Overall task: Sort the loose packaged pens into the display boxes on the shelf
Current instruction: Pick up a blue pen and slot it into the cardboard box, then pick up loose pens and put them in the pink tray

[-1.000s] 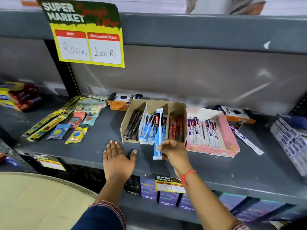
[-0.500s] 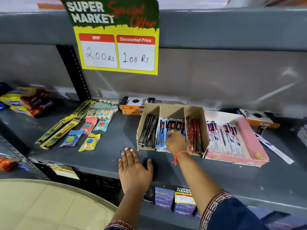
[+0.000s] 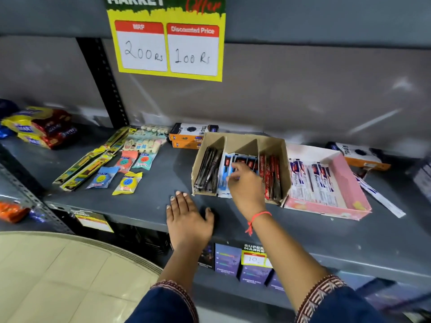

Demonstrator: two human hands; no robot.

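A brown cardboard display box (image 3: 272,142) with three compartments stands on the grey shelf (image 3: 149,201). Black pen packs (image 3: 207,171) fill its left slot, blue pen packs (image 3: 225,169) the middle, red pen packs (image 3: 272,178) the right. My right hand (image 3: 246,187) reaches into the middle slot, its fingertips pinched on a blue pen pack there. My left hand (image 3: 186,215) lies flat on the shelf's front edge, fingers spread and holding nothing. Right of the brown box, a pink display box (image 3: 354,183) holds white-and-blue pen packs (image 3: 312,183). One loose white pen pack (image 3: 380,199) lies beyond it.
Sharpener and eraser packets (image 3: 127,180) and long yellow packs (image 3: 86,164) lie to the left. Orange-and-white boxes (image 3: 189,135) sit at the back, with another orange-and-white box (image 3: 359,155) behind the pink one. A yellow price sign (image 3: 168,50) hangs above. Snack packs (image 3: 39,128) sit far left.
My right hand carried a blue pen pack from the shelf's front into the brown box's middle slot and stays there. My left hand has remained flat on the shelf. The camera moved closer.
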